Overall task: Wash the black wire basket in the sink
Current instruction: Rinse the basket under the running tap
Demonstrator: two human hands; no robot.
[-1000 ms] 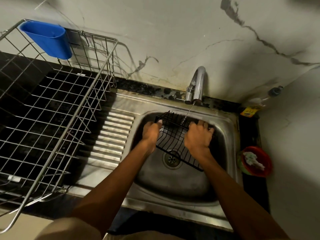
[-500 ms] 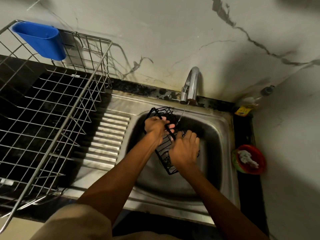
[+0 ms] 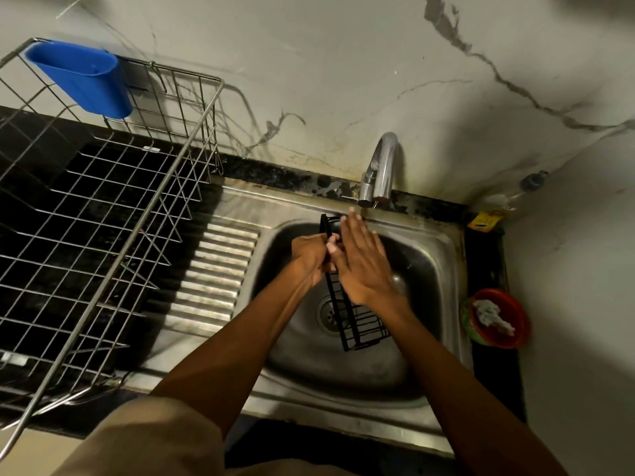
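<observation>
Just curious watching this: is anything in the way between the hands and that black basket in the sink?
Nothing visible. The left hand already grips the black wire basket, and the right hand lies flat against it, inside the sink below the tap.

I see the sink [image 3: 443,255] bowl crowded: the black wire basket [image 3: 360,324] stands on edge over the drain, both hands against it. The tap [image 3: 379,170] overhangs the back rim; the ribbed drainboard [image 3: 213,269] lies open beside the dish rack [image 3: 103,214].
</observation>
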